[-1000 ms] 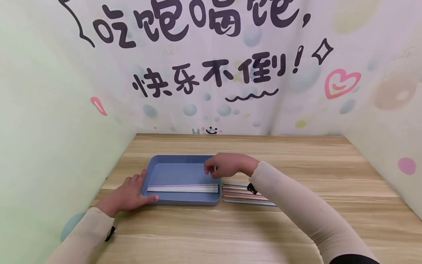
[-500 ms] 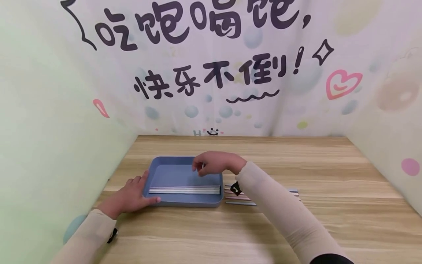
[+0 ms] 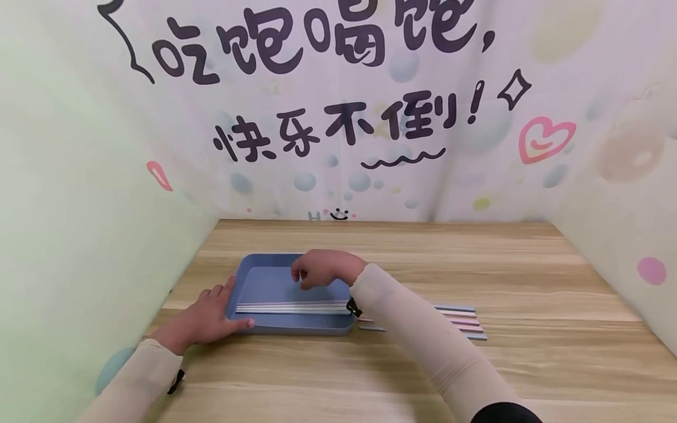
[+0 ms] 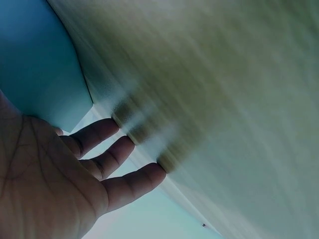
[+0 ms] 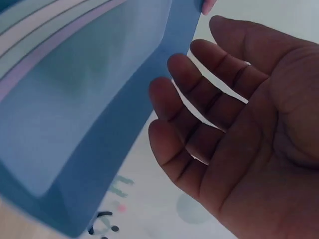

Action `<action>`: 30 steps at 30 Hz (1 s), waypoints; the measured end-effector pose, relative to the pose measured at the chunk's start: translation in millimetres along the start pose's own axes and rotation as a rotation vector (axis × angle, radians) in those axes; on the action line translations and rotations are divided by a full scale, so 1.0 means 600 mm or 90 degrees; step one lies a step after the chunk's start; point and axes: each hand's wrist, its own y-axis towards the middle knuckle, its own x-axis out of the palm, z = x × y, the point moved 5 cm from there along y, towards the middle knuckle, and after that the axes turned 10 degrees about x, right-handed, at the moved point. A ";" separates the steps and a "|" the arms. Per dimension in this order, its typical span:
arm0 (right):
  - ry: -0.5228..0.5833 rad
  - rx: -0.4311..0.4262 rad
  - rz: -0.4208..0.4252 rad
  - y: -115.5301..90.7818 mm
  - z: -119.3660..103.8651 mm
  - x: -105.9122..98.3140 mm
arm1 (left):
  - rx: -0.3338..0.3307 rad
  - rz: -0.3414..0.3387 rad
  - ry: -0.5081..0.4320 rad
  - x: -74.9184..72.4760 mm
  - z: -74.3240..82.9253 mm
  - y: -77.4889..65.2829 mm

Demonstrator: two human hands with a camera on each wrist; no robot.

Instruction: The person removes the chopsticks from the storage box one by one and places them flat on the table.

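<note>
A shallow blue tray point(image 3: 270, 285) lies on the table, with several pale chopsticks point(image 3: 293, 308) side by side along its near side. My left hand point(image 3: 203, 315) rests at the tray's left end, thumb over the near rim and the index finger along the left wall. In the left wrist view its other fingers point(image 4: 134, 186) stretch out onto the table. Above the tray's right half hovers my right hand point(image 3: 321, 269), fingers loosely bent, holding nothing. The right wrist view shows the bare palm point(image 5: 249, 149) beside the tray wall point(image 5: 94, 164).
Several blue, pink and beige chopsticks point(image 3: 462, 321) lie on the table right of the tray, partly hidden beneath my right sleeve point(image 3: 423, 329). A printed cloth point(image 3: 338, 176) hangs behind the wooden table point(image 3: 317, 376), and a pale wall point(image 3: 106, 205) stands at the left.
My right hand has moved left over the tray, from its right rim further inward. More right ends of the table chopsticks now show. The left hand and tray keep their places.
</note>
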 end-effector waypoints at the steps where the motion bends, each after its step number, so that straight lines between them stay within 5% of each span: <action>1: -0.007 0.006 0.000 0.004 -0.001 0.002 | 0.000 0.000 0.001 0.001 0.000 0.000; 15: 0.063 0.006 -0.046 0.042 0.001 0.019 | -0.007 -0.003 0.010 0.004 -0.002 0.005; 30: 0.115 0.015 -0.101 0.067 0.018 0.075 | 0.006 -0.001 0.008 0.003 -0.007 0.004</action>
